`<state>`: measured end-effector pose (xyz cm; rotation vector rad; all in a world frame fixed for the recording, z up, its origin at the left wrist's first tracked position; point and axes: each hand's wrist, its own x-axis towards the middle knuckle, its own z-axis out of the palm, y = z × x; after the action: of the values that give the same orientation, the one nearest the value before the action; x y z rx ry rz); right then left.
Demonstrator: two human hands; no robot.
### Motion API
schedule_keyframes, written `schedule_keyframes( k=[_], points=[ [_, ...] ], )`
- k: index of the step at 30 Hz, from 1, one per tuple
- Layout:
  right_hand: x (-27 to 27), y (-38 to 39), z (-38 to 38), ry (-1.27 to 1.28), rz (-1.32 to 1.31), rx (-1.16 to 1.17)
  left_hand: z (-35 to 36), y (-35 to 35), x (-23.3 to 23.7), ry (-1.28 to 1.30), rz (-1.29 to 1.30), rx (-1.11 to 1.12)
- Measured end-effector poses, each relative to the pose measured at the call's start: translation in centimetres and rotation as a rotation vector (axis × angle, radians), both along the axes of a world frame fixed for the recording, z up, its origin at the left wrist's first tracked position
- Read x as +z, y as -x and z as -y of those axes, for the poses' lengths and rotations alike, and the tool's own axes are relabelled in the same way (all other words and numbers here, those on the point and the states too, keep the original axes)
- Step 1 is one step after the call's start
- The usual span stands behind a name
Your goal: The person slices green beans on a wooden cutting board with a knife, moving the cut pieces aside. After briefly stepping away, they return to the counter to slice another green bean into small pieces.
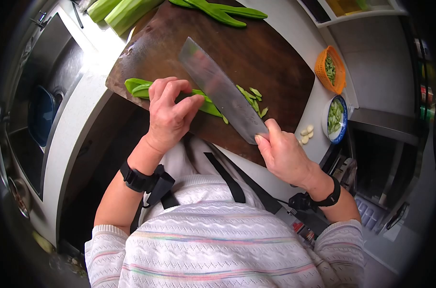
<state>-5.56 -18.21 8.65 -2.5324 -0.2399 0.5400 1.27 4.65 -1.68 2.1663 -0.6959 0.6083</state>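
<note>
My left hand (172, 110) presses down with curled fingers on long flat green bean pods (137, 87) near the front edge of a dark wooden cutting board (285, 67). The pods' tips stick out on both sides of it. Gripped by the handle in my right hand (285, 151) is a broad kitchen knife (218, 86), its blade slanting across the board just right of my left fingers. Thin diagonal bean slices (253, 98) lie beyond the blade, and part of the cutting spot is hidden under it.
More whole bean pods (223, 12) rest at the board's far edge, beside pale green gourds (131, 14). To the right are an orange basket (341, 72) of chopped greens, a blue-rimmed bowl (343, 120) of slices and several garlic cloves (306, 134). A sink (67, 55) lies left.
</note>
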Motion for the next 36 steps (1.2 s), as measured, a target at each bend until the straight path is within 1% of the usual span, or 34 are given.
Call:
schedule_keyframes(
  k=[3,5,11,18,24,36],
  points=[
    [0.1,-0.3,0.1,-0.001,-0.008,0.013,0.1,0.0,0.0,0.002,-0.002,-0.007],
    [0.4,-0.6,0.0,-0.008,-0.064,-0.004,0.0,0.0,-0.1,0.002,-0.006,-0.007],
    [-1.9,-0.8,-1.3,0.006,-0.012,0.006,0.1,0.0,0.0,-0.018,0.002,0.001],
    [-1.0,0.1,0.7,0.048,-0.005,0.008,0.0,0.1,0.0,-0.003,-0.011,-0.008],
    [0.6,-0.2,-0.2,0.005,-0.044,-0.006,0.1,0.0,0.0,-0.004,-0.007,-0.005],
    [0.4,0.0,-0.1,-0.004,-0.038,-0.018,0.0,0.0,0.0,0.009,-0.013,-0.010]
  ],
)
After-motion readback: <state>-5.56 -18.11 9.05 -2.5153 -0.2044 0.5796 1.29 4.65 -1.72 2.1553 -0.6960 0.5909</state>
